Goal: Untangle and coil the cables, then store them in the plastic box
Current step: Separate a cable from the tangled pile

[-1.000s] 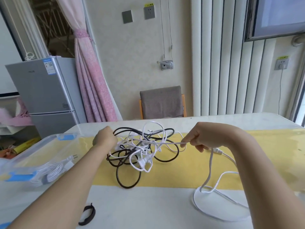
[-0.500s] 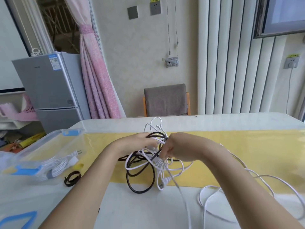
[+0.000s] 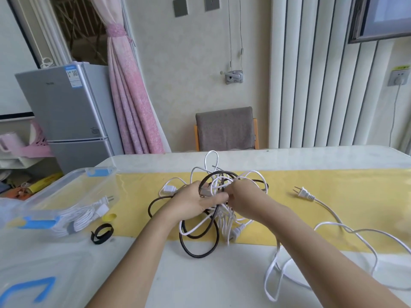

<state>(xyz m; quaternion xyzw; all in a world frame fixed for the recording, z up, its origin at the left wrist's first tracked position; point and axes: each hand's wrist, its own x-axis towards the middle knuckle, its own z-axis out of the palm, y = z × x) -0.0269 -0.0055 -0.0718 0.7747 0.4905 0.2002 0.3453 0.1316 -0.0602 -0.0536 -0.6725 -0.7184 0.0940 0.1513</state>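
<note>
Soft daylight on a cream textured wall (image 3: pixel 189 85). Far left stands a silver two-door fridge (image 3: pixel 66 116), with a pink curtain (image 3: pixel 126 96) tied back just beside it. Behind the white worktop (image 3: pixel 311 156) sits a grey-backed chair (image 3: pixel 224 130) with an orange frame. White vertical blinds (image 3: pixel 322 85) fill the right, a dark-framed pane (image 3: pixel 382 16) overlaps their top, and a wall socket (image 3: pixel 398 77) has a white cord plugged in.

The tangle of cables (image 3: pixel 201 238) lies mid-table on the runner (image 3: pixel 347 203), gripped by the left hand (image 3: pixel 193 202) and, beside it, the right hand (image 3: pixel 243 197). To the left stands the plastic box (image 3: pixel 73 175) with a coiled cable (image 3: pixel 81 217) inside. A strap (image 3: pixel 101 233) lies between box and tangle, and a plug (image 3: pixel 304 193) lies to the right. A chair (image 3: pixel 224 130) stands behind the table (image 3: pixel 200 285).
</note>
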